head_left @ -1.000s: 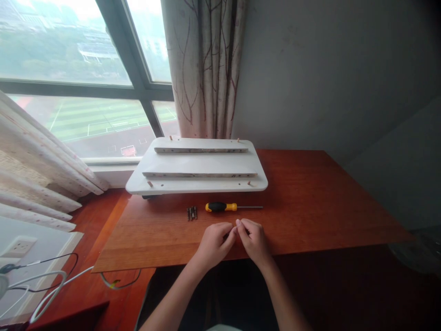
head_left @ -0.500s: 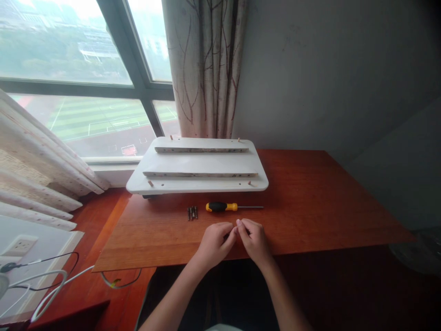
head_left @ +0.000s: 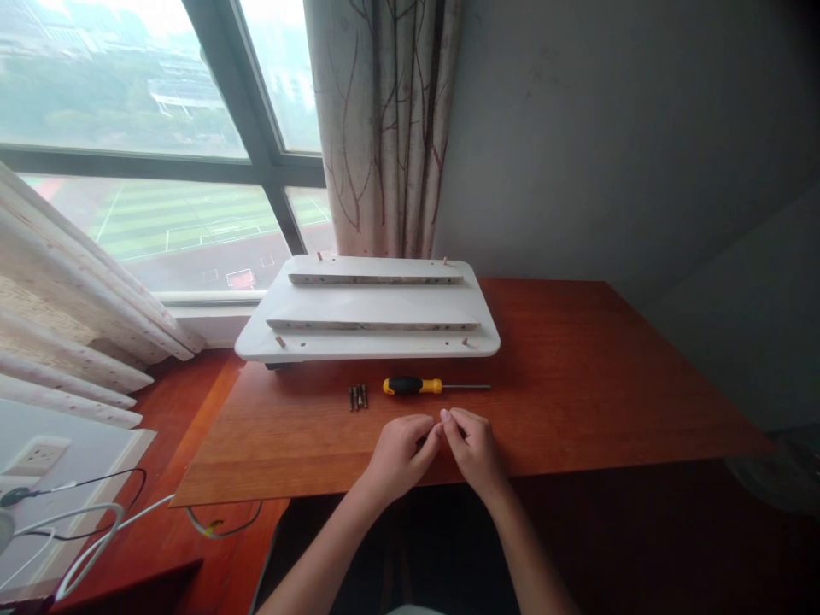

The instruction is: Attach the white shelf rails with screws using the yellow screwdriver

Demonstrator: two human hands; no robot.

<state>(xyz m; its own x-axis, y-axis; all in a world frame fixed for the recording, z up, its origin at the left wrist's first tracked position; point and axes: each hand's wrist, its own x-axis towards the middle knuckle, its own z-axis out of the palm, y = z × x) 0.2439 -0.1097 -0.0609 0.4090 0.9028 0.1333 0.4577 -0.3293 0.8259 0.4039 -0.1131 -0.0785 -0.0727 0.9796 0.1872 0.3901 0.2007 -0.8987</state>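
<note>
My left hand and my right hand meet at the fingertips over the table's front edge, both with curled fingers. Whether anything small sits between them I cannot make out. Just beyond them lies a screwdriver with a yellow and black handle, its shaft pointing right. Several dark metal bolts lie side by side to its left. Behind these rests a white board with rounded corners, bearing two long strips and wooden dowels that stand up near its corners.
The brown wooden table stretches to the right. A window and a patterned curtain stand behind it, beside a grey wall. At lower left, white cables hang near a wall socket.
</note>
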